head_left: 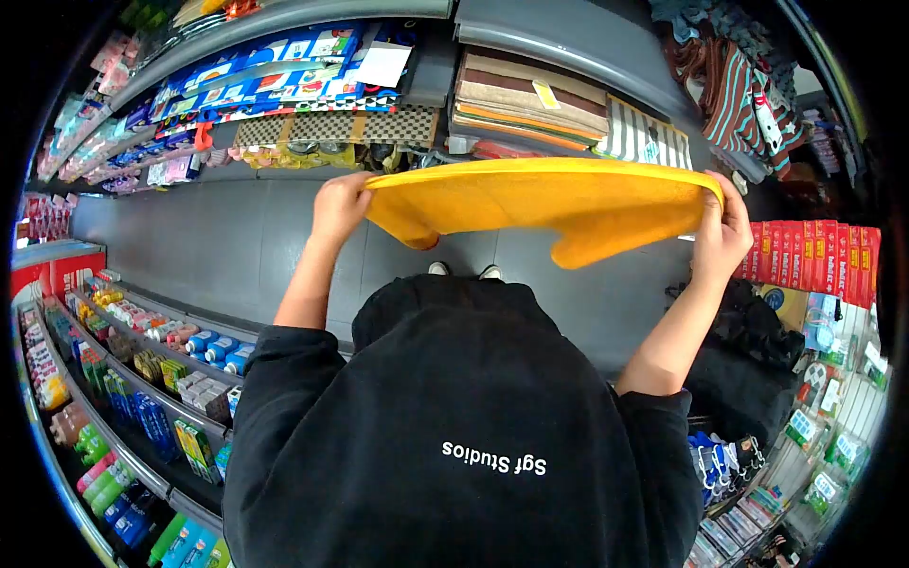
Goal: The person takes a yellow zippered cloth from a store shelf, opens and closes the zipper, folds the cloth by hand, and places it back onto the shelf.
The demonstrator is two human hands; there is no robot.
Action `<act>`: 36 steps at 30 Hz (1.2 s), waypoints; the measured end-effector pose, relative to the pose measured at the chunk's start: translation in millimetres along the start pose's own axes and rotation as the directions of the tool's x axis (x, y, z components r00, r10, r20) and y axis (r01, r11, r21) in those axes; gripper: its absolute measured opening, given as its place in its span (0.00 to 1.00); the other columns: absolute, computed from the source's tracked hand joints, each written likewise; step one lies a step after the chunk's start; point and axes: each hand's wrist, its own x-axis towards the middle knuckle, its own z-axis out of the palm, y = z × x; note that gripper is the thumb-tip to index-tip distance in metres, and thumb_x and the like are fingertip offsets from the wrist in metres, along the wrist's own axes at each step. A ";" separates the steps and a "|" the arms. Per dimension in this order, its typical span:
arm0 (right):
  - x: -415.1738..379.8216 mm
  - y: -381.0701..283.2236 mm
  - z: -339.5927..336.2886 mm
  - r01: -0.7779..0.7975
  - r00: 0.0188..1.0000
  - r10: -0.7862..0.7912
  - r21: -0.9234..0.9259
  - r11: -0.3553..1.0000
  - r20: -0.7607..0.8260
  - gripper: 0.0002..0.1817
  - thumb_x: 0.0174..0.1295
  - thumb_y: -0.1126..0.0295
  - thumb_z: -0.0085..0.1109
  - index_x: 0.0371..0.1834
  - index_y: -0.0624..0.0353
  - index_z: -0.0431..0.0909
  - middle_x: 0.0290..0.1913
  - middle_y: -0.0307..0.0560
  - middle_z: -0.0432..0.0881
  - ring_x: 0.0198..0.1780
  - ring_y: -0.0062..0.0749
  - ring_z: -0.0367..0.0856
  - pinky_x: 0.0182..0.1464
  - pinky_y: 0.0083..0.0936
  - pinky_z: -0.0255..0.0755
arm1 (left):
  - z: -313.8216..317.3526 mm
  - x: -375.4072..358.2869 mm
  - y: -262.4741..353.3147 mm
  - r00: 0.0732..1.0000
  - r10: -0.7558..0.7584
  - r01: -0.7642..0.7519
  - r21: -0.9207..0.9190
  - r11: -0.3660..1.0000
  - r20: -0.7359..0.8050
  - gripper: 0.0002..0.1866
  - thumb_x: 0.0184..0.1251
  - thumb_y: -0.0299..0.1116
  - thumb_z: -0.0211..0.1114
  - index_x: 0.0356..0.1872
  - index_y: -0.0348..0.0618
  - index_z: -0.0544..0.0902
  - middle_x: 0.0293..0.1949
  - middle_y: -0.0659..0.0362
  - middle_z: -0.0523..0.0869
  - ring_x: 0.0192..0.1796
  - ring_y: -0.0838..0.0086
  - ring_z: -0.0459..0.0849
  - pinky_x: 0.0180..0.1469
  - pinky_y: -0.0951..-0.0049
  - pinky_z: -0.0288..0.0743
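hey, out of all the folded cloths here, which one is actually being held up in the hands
The yellow cloth. The left hand and right hand stretch it out by its ends, while the brown striped cloths lie stacked on the shelf beyond it.

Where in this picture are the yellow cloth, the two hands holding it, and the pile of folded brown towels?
yellow cloth (pixel 540 199), head view, middle of the stretched fabric
left hand (pixel 339 204), head view, back of the hand
right hand (pixel 724 232), head view, back of the hand
folded brown towels (pixel 530 99), head view, top of the pile
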 end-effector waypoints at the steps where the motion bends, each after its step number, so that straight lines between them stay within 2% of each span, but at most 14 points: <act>1: 0.6 8.1 -3.3 -0.017 1.000 0.017 -0.020 1.000 -0.011 0.10 0.61 0.77 0.54 0.44 0.68 0.77 0.42 0.46 0.81 0.44 0.25 0.78 0.49 0.18 0.70 | -4.7 1.6 -10.7 1.000 -0.001 0.001 0.019 1.000 0.000 0.12 0.50 0.29 0.59 0.38 0.45 0.82 0.34 0.51 0.83 0.39 0.57 0.81 0.43 0.61 0.74; 5: 0.9 45.3 -15.8 -0.030 0.998 0.028 -0.040 0.999 -0.057 0.10 0.60 0.75 0.57 0.43 0.68 0.78 0.40 0.44 0.81 0.42 0.23 0.78 0.46 0.18 0.70 | -28.0 -0.5 -44.5 0.996 -0.089 0.089 0.015 0.996 0.020 0.12 0.49 0.29 0.60 0.37 0.43 0.83 0.34 0.50 0.83 0.39 0.56 0.81 0.42 0.61 0.73; 9: -8.0 84.5 -7.1 -0.283 0.958 0.286 -0.087 0.955 0.018 0.10 0.58 0.72 0.60 0.39 0.67 0.79 0.33 0.40 0.81 0.36 0.19 0.75 0.41 0.16 0.70 | -39.0 1.6 -70.5 0.999 -0.032 0.032 -0.014 0.999 -0.010 0.11 0.49 0.29 0.62 0.36 0.41 0.83 0.31 0.48 0.83 0.37 0.54 0.80 0.42 0.62 0.73; 11: -10.1 110.9 -3.8 -0.283 0.957 0.287 -0.086 0.955 0.046 0.10 0.58 0.71 0.60 0.39 0.67 0.79 0.33 0.40 0.81 0.35 0.18 0.75 0.40 0.16 0.70 | -49.4 5.4 -74.5 0.996 -0.088 0.089 -0.048 0.995 0.023 0.11 0.50 0.30 0.63 0.36 0.40 0.83 0.32 0.48 0.83 0.36 0.55 0.81 0.41 0.63 0.74; 13: -12.8 132.4 -2.7 -0.296 0.954 0.298 -0.037 0.954 0.036 0.10 0.58 0.71 0.59 0.39 0.67 0.80 0.32 0.40 0.81 0.35 0.18 0.75 0.39 0.16 0.69 | -57.5 7.1 -86.5 0.980 -0.199 0.199 -0.114 0.973 0.013 0.11 0.51 0.29 0.63 0.37 0.40 0.83 0.33 0.49 0.84 0.36 0.58 0.83 0.39 0.66 0.74; 17: -16.6 157.2 -4.2 -0.299 0.935 0.305 -0.061 0.952 0.181 0.11 0.59 0.70 0.59 0.39 0.67 0.81 0.31 0.41 0.82 0.33 0.19 0.76 0.38 0.17 0.70 | -75.7 18.0 -96.1 0.976 -0.197 0.211 -0.195 0.958 0.092 0.10 0.52 0.27 0.64 0.37 0.37 0.83 0.28 0.54 0.84 0.29 0.73 0.81 0.35 0.74 0.73; 19: -17.5 163.4 -4.2 -0.265 0.917 0.328 -0.268 0.926 0.228 0.13 0.60 0.68 0.58 0.40 0.67 0.80 0.31 0.43 0.83 0.32 0.21 0.77 0.37 0.19 0.71 | -82.1 26.7 -99.0 0.990 -0.111 0.130 -0.251 0.959 0.089 0.08 0.52 0.27 0.66 0.34 0.37 0.84 0.26 0.61 0.83 0.28 0.80 0.77 0.32 0.79 0.70; 21: -22.9 197.0 0.4 -0.276 0.920 0.317 -0.192 0.942 0.232 0.14 0.60 0.66 0.57 0.41 0.67 0.80 0.30 0.46 0.83 0.34 0.25 0.79 0.39 0.21 0.71 | -91.0 33.0 -97.0 0.940 -0.310 0.339 -0.459 0.821 0.140 0.06 0.54 0.29 0.67 0.31 0.39 0.83 0.25 0.65 0.82 0.28 0.83 0.76 0.31 0.83 0.68; 23: -28.1 223.1 7.9 -0.327 0.918 0.341 -0.103 0.940 0.200 0.13 0.60 0.67 0.57 0.40 0.68 0.79 0.26 0.46 0.81 0.27 0.25 0.79 0.30 0.21 0.72 | -91.7 40.7 -100.9 0.939 -0.298 0.343 -0.542 0.767 0.174 0.06 0.56 0.31 0.67 0.31 0.41 0.81 0.27 0.66 0.81 0.28 0.85 0.76 0.31 0.85 0.67; 24: -23.8 153.3 13.6 -0.614 0.749 0.628 -0.134 0.778 0.211 0.12 0.60 0.66 0.57 0.37 0.67 0.79 0.21 0.44 0.79 0.15 0.22 0.72 0.17 0.20 0.65 | -87.1 44.7 -107.2 0.927 -0.316 0.370 -0.639 0.675 0.204 0.07 0.56 0.31 0.67 0.32 0.41 0.80 0.28 0.66 0.81 0.28 0.85 0.76 0.31 0.85 0.67; 29: -23.1 148.1 34.2 -0.593 0.732 0.628 -0.207 0.778 0.264 0.12 0.59 0.64 0.58 0.33 0.64 0.78 0.17 0.39 0.74 0.07 0.17 0.60 0.08 0.17 0.51 | -73.4 59.4 -101.6 0.848 -0.422 0.471 -0.820 0.325 0.320 0.12 0.61 0.36 0.63 0.39 0.39 0.78 0.34 0.62 0.83 0.34 0.80 0.81 0.35 0.81 0.73; 31: -21.8 142.5 38.7 -0.793 0.566 0.686 0.074 0.605 0.457 0.11 0.58 0.65 0.59 0.31 0.64 0.75 0.15 0.36 0.72 0.07 0.15 0.57 0.08 0.14 0.48 | -71.8 63.4 -95.8 0.847 -0.407 0.467 -0.845 0.261 0.342 0.14 0.63 0.40 0.62 0.42 0.40 0.78 0.36 0.60 0.83 0.37 0.76 0.82 0.37 0.78 0.76; 32: -21.1 139.4 39.0 -0.840 0.522 0.661 0.193 0.506 0.540 0.15 0.58 0.64 0.58 0.38 0.66 0.74 0.18 0.37 0.74 0.06 0.14 0.56 0.08 0.12 0.47 | -71.0 66.2 -94.4 0.825 -0.444 0.463 -0.869 0.175 0.350 0.15 0.63 0.40 0.61 0.43 0.40 0.77 0.37 0.59 0.83 0.37 0.74 0.82 0.38 0.76 0.76; 36: -21.3 119.9 45.0 -0.850 0.510 0.614 0.461 0.255 0.602 0.09 0.57 0.69 0.56 0.35 0.64 0.74 0.20 0.38 0.75 0.07 0.15 0.58 0.08 0.11 0.51 | -66.1 74.6 -86.3 0.794 -0.501 0.388 -0.921 -0.018 0.344 0.16 0.63 0.40 0.61 0.45 0.38 0.76 0.40 0.57 0.82 0.39 0.71 0.82 0.40 0.73 0.76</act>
